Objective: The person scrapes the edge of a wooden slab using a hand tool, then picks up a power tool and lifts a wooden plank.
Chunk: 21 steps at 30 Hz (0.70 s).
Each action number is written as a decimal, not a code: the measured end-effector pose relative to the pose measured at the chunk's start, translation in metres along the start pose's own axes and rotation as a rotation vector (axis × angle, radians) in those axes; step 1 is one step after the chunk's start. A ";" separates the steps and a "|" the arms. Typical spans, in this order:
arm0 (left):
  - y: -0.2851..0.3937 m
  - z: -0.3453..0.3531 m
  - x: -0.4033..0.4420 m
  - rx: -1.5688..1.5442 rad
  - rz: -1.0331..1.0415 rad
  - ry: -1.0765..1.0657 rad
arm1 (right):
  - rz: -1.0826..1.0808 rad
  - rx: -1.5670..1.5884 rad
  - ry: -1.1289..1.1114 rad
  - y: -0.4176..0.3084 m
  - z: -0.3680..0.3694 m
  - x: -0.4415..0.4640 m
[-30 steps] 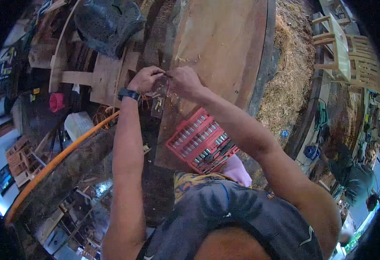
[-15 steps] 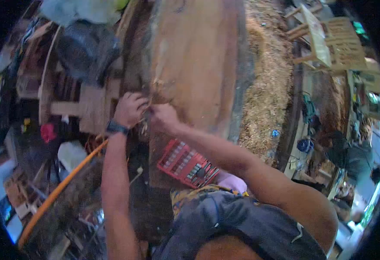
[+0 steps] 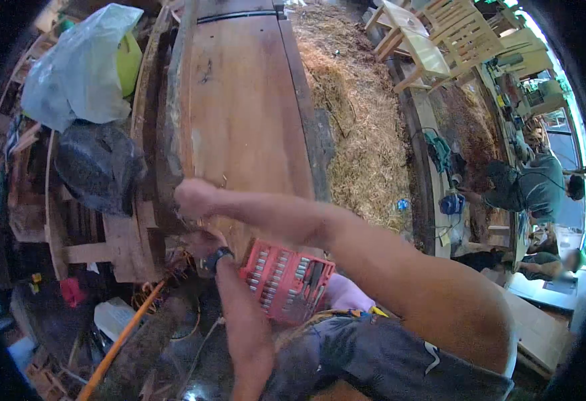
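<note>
My right hand (image 3: 196,197) is curled into a fist at the left edge of the long wooden workbench top (image 3: 249,120); whatever it grips, if anything, is hidden. Just below and nearer to me is my left hand (image 3: 202,244), wearing a dark wristwatch (image 3: 218,256). Its fingers are blurred and in shadow beside the bench edge. A red socket set case (image 3: 286,281) lies open close to my body, with rows of metal sockets and a dark-handled tool in it. Neither hand touches the case.
Wood shavings (image 3: 366,127) cover the floor right of the bench. On the left are a black plastic-like bundle (image 3: 99,167), a clear plastic bag (image 3: 79,67) and an orange hose (image 3: 122,341). Another person (image 3: 540,187) works at far right, near wooden furniture (image 3: 413,47).
My view has shifted, so the bench appears further left. My hands, side by side before, are now one above the other, the right farther from me and the left closer.
</note>
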<state>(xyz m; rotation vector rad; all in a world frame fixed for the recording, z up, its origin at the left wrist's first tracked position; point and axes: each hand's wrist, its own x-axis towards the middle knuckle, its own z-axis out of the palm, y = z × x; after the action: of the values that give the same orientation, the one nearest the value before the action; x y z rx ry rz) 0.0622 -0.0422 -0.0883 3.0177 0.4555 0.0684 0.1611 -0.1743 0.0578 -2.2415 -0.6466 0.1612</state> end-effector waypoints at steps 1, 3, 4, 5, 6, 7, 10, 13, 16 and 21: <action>0.024 -0.040 -0.007 0.021 0.037 -0.103 | 0.136 -0.141 -0.101 -0.013 0.018 0.009; 0.046 -0.080 -0.007 -0.055 0.076 -0.196 | 0.038 -0.122 -0.011 -0.031 0.044 0.005; 0.057 -0.109 -0.017 -0.137 0.103 -0.205 | 0.120 -0.143 -0.092 -0.051 0.033 0.003; 0.067 -0.163 -0.039 -0.269 0.160 -0.174 | 0.201 -0.166 -0.170 -0.073 0.016 0.001; 0.085 -0.249 -0.072 -0.418 0.233 -0.118 | 0.194 -0.181 -0.162 -0.078 0.013 0.004; 0.092 -0.311 -0.100 -0.531 0.310 -0.066 | 0.159 -0.205 -0.240 -0.083 0.010 0.005; 0.071 -0.334 -0.142 -0.648 0.367 -0.120 | 0.038 -0.263 -0.326 -0.082 0.006 0.000; -0.008 -0.109 -0.076 -0.663 0.152 -0.542 | -0.119 -0.498 -0.269 -0.072 0.030 -0.013; -0.032 -0.027 -0.044 -1.205 -0.301 -0.405 | 0.091 -0.412 -0.262 -0.065 0.041 -0.015; -0.045 -0.157 0.002 -0.618 0.138 0.364 | -0.303 -0.618 -0.366 -0.058 0.044 -0.009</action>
<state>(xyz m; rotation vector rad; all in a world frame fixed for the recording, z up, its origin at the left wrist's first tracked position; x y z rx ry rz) 0.0418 0.0141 0.0639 2.4152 0.1947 0.6461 0.1164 -0.1177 0.0688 -2.6785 -1.3765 0.2475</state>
